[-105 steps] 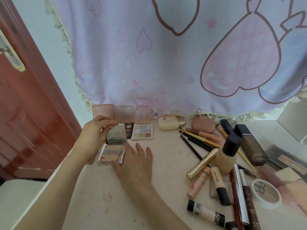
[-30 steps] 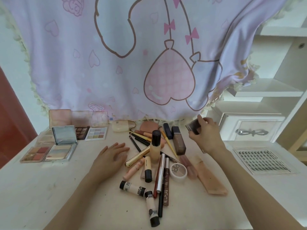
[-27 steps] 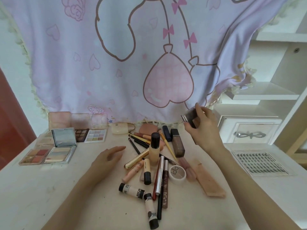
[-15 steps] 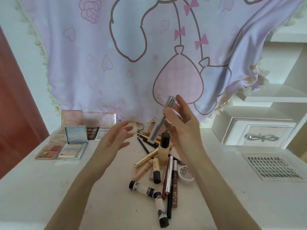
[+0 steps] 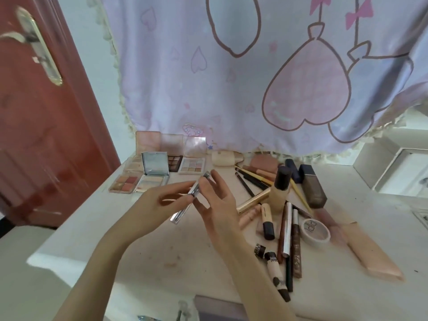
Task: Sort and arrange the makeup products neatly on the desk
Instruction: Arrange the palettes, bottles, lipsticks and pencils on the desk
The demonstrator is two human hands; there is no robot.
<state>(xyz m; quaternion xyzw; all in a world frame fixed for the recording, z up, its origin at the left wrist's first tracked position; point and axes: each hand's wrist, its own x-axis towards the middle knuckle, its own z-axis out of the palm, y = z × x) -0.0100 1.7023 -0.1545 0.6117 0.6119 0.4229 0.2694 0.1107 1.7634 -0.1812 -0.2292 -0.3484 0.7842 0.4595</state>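
Only the palettes at centre-left stand grouped, while tubes and pencils at centre-right lie jumbled on the tabletop; mid-frame, the left hand and right hand both pinch a silver compact.

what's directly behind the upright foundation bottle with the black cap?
Behind the foundation bottle lie pencils, a pink compact and a dark blue tube. The bottle hides parts of them.
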